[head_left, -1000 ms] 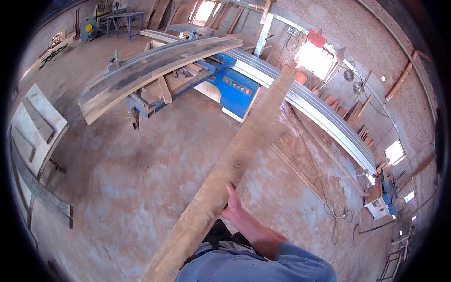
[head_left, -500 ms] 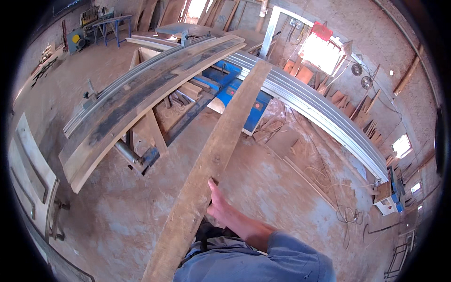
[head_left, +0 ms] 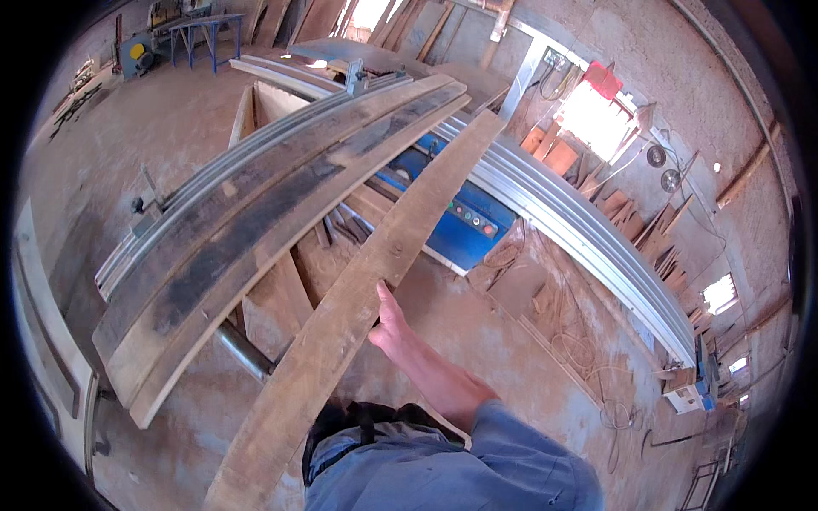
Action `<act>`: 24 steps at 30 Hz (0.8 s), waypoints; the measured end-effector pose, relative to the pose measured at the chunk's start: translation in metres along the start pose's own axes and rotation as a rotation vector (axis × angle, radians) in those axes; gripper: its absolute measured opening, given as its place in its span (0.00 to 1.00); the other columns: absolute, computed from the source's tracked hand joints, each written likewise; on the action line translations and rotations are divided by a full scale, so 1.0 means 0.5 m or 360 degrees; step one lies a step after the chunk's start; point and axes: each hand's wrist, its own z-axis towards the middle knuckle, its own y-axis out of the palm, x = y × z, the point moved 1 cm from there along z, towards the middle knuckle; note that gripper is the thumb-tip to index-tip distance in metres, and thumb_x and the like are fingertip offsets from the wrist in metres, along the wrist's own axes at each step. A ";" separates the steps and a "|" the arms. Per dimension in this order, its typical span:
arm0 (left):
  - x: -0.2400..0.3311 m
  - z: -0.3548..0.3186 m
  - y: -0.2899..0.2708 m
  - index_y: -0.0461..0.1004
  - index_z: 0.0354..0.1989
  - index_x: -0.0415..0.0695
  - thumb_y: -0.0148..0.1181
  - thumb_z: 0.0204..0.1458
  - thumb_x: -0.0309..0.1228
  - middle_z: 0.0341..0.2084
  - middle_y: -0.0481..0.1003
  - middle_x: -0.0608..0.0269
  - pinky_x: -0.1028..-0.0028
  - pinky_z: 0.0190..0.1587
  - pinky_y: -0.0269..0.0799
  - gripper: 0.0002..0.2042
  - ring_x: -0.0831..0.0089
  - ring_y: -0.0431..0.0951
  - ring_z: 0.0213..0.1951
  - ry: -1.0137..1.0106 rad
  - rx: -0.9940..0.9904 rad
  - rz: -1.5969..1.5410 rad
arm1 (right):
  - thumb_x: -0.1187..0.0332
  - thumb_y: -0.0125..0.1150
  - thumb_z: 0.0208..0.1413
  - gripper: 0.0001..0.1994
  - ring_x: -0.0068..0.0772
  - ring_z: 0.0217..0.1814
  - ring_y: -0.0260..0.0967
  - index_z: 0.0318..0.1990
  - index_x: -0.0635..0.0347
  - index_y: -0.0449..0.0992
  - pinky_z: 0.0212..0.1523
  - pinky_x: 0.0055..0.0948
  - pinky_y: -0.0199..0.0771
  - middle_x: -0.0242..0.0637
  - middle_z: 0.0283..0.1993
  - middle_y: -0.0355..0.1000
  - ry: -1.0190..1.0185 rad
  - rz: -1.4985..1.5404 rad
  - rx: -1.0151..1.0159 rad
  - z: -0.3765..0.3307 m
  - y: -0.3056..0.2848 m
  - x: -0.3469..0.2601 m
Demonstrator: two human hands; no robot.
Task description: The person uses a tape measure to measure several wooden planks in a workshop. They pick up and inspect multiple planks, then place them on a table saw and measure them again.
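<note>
My right hand (head_left: 390, 322) grips a long, worn wooden plank (head_left: 336, 311) by its right edge, thumb lying on the upper face and fingers hidden beneath. The plank runs from the lower left of the picture up toward the blue machine (head_left: 477, 228), and its far end overlaps the ribbed metal rail in view; whether it touches cannot be told. My left hand is out of the picture. Left of the held plank, several dark-stained planks (head_left: 226, 243) lie side by side along the machine's near-left metal table (head_left: 111, 271).
A long ribbed aluminium rail (head_left: 588, 230) stretches to the right. Offcuts and a cable (head_left: 613, 413) lie on the dusty floor. A panelled door (head_left: 51, 341) stands at the left edge, and a blue-legged table (head_left: 204, 38) at the back left. Boards (head_left: 409, 34) lean on the far wall.
I have moved closer to the machine, carrying the plank along in my right hand. The stained planks and the blue machine now appear larger and nearer. My grip looks the same.
</note>
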 end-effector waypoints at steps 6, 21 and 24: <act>0.108 0.061 0.057 0.69 0.46 0.41 0.56 0.57 0.30 0.25 0.76 0.57 0.68 0.26 0.73 0.11 0.66 0.76 0.25 -0.0005 0.0044 0.0022 | 0.50 0.46 0.65 0.27 0.46 0.70 0.54 0.66 0.53 0.59 0.68 0.57 0.51 0.39 0.69 0.58 -0.0064 0.0048 -0.0092 0.206 0.025 -0.079; 0.140 0.070 0.085 0.69 0.50 0.40 0.57 0.56 0.28 0.27 0.76 0.59 0.69 0.31 0.75 0.14 0.67 0.77 0.28 0.0047 0.0299 -0.0172 | 0.52 0.53 0.61 0.29 0.45 0.68 0.56 0.66 0.54 0.59 0.66 0.56 0.56 0.40 0.66 0.61 -0.0112 -0.0176 0.0084 0.480 0.106 -0.275; 0.190 0.076 0.056 0.69 0.51 0.40 0.55 0.57 0.28 0.23 0.75 0.61 0.72 0.23 0.73 0.14 0.73 0.75 0.21 0.0150 0.0472 -0.0349 | 0.51 0.51 0.61 0.27 0.45 0.67 0.57 0.64 0.53 0.62 0.65 0.55 0.57 0.38 0.66 0.62 -0.0100 -0.0315 0.0217 0.524 0.020 -0.299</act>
